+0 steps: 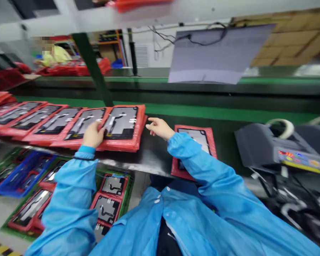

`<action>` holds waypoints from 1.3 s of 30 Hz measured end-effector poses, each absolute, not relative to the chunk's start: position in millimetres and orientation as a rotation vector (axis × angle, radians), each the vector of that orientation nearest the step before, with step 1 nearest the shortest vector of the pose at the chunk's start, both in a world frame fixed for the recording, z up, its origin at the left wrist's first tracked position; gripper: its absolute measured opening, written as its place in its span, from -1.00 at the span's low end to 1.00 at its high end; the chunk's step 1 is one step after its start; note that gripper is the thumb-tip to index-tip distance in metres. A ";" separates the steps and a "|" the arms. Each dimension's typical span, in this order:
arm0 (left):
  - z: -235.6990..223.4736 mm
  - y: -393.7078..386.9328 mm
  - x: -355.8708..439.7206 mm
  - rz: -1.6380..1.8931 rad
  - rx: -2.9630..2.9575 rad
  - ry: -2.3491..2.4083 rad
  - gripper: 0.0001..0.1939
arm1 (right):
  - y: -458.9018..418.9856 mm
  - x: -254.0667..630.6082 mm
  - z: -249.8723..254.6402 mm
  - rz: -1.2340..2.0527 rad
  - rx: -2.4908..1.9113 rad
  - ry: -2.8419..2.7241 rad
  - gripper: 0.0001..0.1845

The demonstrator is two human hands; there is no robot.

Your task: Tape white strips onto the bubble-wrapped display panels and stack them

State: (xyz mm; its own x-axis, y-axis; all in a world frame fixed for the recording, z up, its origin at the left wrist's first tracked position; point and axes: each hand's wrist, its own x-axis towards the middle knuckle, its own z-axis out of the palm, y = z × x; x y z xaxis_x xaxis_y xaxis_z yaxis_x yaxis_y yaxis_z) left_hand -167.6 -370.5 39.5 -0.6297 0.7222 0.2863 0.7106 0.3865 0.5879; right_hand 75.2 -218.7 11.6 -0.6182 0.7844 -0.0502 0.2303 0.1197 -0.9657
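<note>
Green trays (125,188) are sitting on the lower shelf near the person's blue smock (160,213), with a blue tray (18,181) lying beside them. The left hand (94,135) is curling closed over the near edge of a red tray (72,143), one of a long overlapping row, and is gripping it by that edge. The right hand (160,128) is staying open, its fingers spreading just beside the row's end tray (141,124) without touching it. Another red tray (209,142) is lying apart on the belt, partly under the right forearm. Farther right, a grey machine (256,145) is sitting by the belt, and beyond the belt a co-worker in yellow (54,57) is working.
</note>
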 end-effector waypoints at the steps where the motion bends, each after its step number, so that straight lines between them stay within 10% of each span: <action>1: 42.2 -371.0 -153.0 1.084 1.472 2.689 -0.82 | -230.4 107.3 3.3 1.610 -0.929 -1.851 -0.76; 13: -34.8 -255.5 68.6 0.901 2.344 1.394 -0.79 | -297.1 424.5 -65.2 0.750 -1.486 -0.449 -0.58; 39: -52.0 -212.4 108.8 0.938 2.483 1.235 -0.77 | -261.9 444.5 -82.3 0.425 -1.292 -0.562 -0.38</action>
State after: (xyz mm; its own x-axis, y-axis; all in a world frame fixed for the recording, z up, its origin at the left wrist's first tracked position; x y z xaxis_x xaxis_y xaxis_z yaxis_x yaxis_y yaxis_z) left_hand 108.8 -212.4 -52.0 0.4450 0.7755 0.4478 0.6393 -0.6253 0.4476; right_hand 444.5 -261.9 -82.3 0.7933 0.5895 0.1521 0.0151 0.2308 -0.9729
